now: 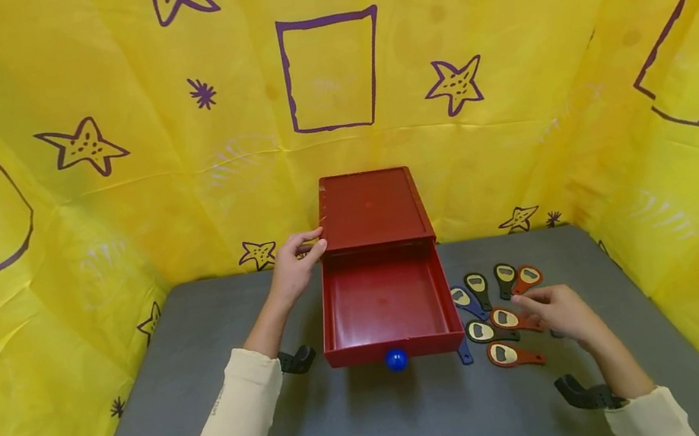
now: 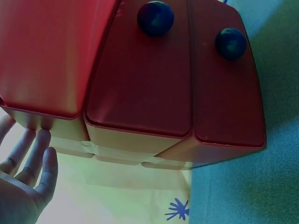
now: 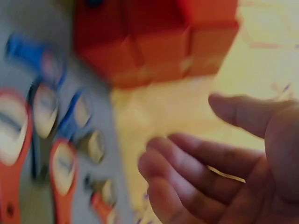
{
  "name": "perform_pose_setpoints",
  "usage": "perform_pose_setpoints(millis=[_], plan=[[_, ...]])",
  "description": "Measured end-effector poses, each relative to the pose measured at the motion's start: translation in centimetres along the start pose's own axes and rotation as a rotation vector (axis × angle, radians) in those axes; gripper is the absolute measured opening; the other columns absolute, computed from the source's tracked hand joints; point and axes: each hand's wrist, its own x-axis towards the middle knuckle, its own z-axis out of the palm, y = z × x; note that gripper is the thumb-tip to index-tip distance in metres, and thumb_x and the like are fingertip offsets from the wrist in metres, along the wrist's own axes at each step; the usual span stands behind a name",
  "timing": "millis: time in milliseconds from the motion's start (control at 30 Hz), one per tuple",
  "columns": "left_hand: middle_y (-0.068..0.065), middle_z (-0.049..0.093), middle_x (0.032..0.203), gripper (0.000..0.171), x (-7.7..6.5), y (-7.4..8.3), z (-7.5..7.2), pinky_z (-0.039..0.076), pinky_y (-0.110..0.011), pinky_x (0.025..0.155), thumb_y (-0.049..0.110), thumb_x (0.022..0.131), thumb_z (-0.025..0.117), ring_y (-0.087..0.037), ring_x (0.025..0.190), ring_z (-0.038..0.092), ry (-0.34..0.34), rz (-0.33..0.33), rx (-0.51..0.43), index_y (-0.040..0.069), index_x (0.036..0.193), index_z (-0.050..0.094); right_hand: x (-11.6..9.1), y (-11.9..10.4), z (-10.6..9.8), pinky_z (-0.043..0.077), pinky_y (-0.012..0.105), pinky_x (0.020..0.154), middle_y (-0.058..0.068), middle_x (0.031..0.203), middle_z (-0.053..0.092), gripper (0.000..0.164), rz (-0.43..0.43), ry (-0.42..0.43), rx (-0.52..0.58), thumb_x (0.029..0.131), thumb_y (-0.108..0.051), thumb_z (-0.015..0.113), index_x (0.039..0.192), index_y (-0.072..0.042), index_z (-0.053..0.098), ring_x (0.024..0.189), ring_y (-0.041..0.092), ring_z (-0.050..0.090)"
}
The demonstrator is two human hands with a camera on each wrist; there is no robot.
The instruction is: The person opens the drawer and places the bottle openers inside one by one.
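Note:
A red drawer unit (image 1: pixel 370 208) stands at the back of the table, its top drawer (image 1: pixel 383 305) pulled out, with a blue knob (image 1: pixel 396 360) on the front. No items show inside that drawer. My left hand (image 1: pixel 291 268) touches the unit's left side with its fingertips; in the left wrist view the fingers (image 2: pixel 35 158) are extended against the side wall. To the right lie several bottle openers in red, black and blue, among them a red bottle opener (image 1: pixel 514 355). Over them hovers my right hand (image 1: pixel 562 309), its fingers (image 3: pixel 187 172) loosely bent and holding nothing.
Two lower drawers, one with a blue knob (image 2: pixel 155 18), are closed. Yellow cloth walls (image 1: pixel 345 149) with purple drawings surround the grey table (image 1: pixel 233 392) at the back and sides. Black wrist mounts (image 1: pixel 587 394) sit on both arms.

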Motion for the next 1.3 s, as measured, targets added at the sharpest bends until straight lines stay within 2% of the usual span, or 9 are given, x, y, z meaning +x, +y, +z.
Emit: perform_pose_setpoints(millis=[133, 267, 333, 400, 567, 667, 800, 1133, 1300], plan=[[-0.024, 0.057, 0.124, 0.038, -0.2, 0.6, 0.0, 0.057, -0.028, 0.083, 0.013, 0.094, 0.064, -0.036, 0.105, 0.062, -0.007, -0.005, -0.005, -0.003, 0.128, 0.061, 1.5, 2.9, -0.5, 0.052, 0.036, 0.063, 0.023, 0.09, 0.072, 0.049, 0.067, 0.096, -0.177, 0.099, -0.035, 0.056, 0.111, 0.011, 0.067, 0.075, 0.028, 0.066], [-0.027, 0.056, 0.123, 0.037, -0.9, 2.3, -0.1, 0.056, -0.023, 0.08, 0.008, 0.094, 0.062, -0.038, 0.105, 0.061, -0.015, -0.001, 0.009, -0.008, 0.127, 0.059, 2.4, 5.5, -0.8, 0.041, 0.033, 0.055, 0.015, 0.071, 0.064, 0.041, 0.156, 0.164, -0.312, 0.094, -0.033, 0.06, 0.083, 0.006, 0.069, 0.064, 0.025, 0.056], [-0.029, 0.056, 0.121, 0.036, -1.3, 3.1, -0.2, 0.057, -0.024, 0.08, 0.007, 0.094, 0.062, -0.038, 0.103, 0.062, -0.013, 0.007, 0.018, -0.01, 0.126, 0.059, 2.6, 6.4, -0.8, 0.039, 0.035, 0.053, 0.016, 0.07, 0.06, 0.041, 0.203, 0.178, -0.355, 0.091, -0.033, 0.062, 0.074, 0.004, 0.064, 0.064, 0.029, 0.054], [-0.027, 0.057, 0.122, 0.036, -1.0, 2.5, -0.1, 0.056, -0.023, 0.079, 0.009, 0.094, 0.062, -0.036, 0.103, 0.062, -0.008, 0.006, 0.01, -0.008, 0.126, 0.06, 2.7, 6.9, -0.8, 0.042, 0.04, 0.053, 0.024, 0.074, 0.06, 0.042, 0.244, 0.175, -0.386, 0.088, -0.035, 0.064, 0.076, 0.005, 0.061, 0.068, 0.036, 0.057], [-0.022, 0.059, 0.124, 0.037, -0.3, 0.6, -0.1, 0.053, -0.016, 0.078, 0.015, 0.094, 0.065, -0.034, 0.104, 0.063, 0.005, 0.011, 0.001, -0.001, 0.127, 0.062, 2.9, 7.4, -0.4, 0.049, 0.054, 0.061, 0.041, 0.098, 0.059, 0.059, 0.311, 0.164, -0.436, 0.084, -0.038, 0.07, 0.1, 0.018, 0.059, 0.083, 0.052, 0.059], [-0.024, 0.058, 0.125, 0.036, -0.7, 1.8, -0.2, 0.051, -0.014, 0.077, 0.013, 0.094, 0.064, -0.039, 0.107, 0.062, -0.004, -0.002, 0.004, -0.003, 0.126, 0.062, 3.1, 7.6, -0.1, 0.049, 0.054, 0.061, 0.042, 0.1, 0.059, 0.058, 0.332, 0.171, -0.448, 0.083, -0.035, 0.071, 0.102, 0.019, 0.059, 0.083, 0.052, 0.059], [-0.027, 0.057, 0.126, 0.036, -1.5, 3.5, -0.2, 0.048, -0.01, 0.075, 0.009, 0.094, 0.063, -0.043, 0.108, 0.06, -0.014, 0.001, 0.009, -0.007, 0.126, 0.06, 3.2, 7.9, 0.0, 0.05, 0.055, 0.061, 0.043, 0.101, 0.059, 0.052, 0.343, 0.177, -0.458, 0.082, -0.028, 0.069, 0.1, 0.019, 0.059, 0.084, 0.053, 0.06], [-0.028, 0.058, 0.124, 0.036, -1.5, 3.7, -0.1, 0.048, -0.011, 0.075, 0.007, 0.094, 0.063, -0.042, 0.108, 0.06, -0.008, 0.01, 0.009, -0.008, 0.126, 0.06, 2.9, 8.4, -0.3, 0.049, 0.057, 0.064, 0.043, 0.099, 0.059, 0.051, 0.3, 0.194, -0.443, 0.078, -0.028, 0.071, 0.096, 0.018, 0.059, 0.083, 0.054, 0.059], [-0.027, 0.058, 0.124, 0.036, -1.5, 3.7, -0.1, 0.049, -0.011, 0.076, 0.008, 0.094, 0.062, -0.041, 0.107, 0.061, -0.008, 0.005, 0.014, -0.008, 0.126, 0.06, 2.6, 7.2, -1.5, 0.048, 0.05, 0.057, 0.028, 0.074, 0.06, 0.039, 0.239, 0.232, -0.425, 0.083, -0.028, 0.07, 0.07, 0.007, 0.057, 0.068, 0.043, 0.06]])
